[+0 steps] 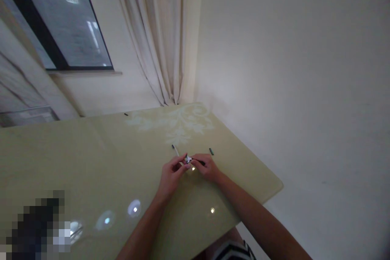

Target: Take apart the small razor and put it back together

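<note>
My left hand point(171, 174) is closed, with thumb and fingertips pinching a small white-and-dark piece point(188, 160) just over the table. My right hand point(208, 168) meets it from the other side, its fingers closed around a slim black piece point(201, 163) whose end touches the white part. Both pieces are too small to name. Behind the left fingers lies a thin white strip with a dark tip point(176, 150), like a short cable. A small dark green bar point(211, 151) lies beyond the right hand.
The glossy pale-green table point(128, 170) has its rounded right corner near a plain wall point(292, 73). A tiny dark piece point(126, 114) lies by the far edge. Curtains point(161, 28) and a window point(70, 20) stand behind. A blurred-out dark shape point(36, 227) is at lower left.
</note>
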`<state>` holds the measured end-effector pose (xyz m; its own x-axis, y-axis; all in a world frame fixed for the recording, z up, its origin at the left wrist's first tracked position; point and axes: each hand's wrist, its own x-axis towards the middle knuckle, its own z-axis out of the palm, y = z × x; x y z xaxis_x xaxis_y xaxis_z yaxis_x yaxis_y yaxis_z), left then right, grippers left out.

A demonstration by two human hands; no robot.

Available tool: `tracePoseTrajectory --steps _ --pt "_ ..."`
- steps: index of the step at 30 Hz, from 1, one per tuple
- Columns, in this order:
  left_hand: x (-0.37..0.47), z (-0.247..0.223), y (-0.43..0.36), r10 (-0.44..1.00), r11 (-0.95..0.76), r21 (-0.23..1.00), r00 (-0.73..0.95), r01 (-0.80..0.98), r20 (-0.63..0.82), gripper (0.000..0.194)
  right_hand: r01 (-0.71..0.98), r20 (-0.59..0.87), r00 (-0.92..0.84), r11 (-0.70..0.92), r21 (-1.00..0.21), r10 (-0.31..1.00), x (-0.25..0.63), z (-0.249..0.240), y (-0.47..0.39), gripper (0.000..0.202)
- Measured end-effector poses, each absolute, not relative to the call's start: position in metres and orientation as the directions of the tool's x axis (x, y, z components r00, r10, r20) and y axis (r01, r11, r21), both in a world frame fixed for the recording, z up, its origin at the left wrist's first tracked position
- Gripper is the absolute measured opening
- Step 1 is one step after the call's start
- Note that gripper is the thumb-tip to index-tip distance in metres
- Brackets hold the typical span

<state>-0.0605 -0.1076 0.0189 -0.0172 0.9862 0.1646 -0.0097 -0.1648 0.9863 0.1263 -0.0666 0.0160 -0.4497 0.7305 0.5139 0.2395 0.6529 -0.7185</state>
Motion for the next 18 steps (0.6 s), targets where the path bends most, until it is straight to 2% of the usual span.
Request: tracePoseTrajectory --steps 9,15,18 --pt "-0.069 0.022 -0.104 0.975 -0.216 0.975 0.057 0.055 0.213 0.054 0.142 0.485 -0.459 0.6 -0.787 0.744 0.126 0.014 -0.065 0.045" --pt "-0.075 0.032 -0.108 0.976 -0.216 0.966 0.06 0.14 0.21 0.049 0.193 0.519 -0.487 0.666 -0.721 0.702 0.124 0.017 -0.066 0.044" --pt "-0.078 0.033 -0.109 0.977 -0.211 0.966 0.057 0.151 0.205 0.051 0.199 0.52 -0.464 0.657 -0.727 0.717 0.122 0.018 -0.066 0.043"
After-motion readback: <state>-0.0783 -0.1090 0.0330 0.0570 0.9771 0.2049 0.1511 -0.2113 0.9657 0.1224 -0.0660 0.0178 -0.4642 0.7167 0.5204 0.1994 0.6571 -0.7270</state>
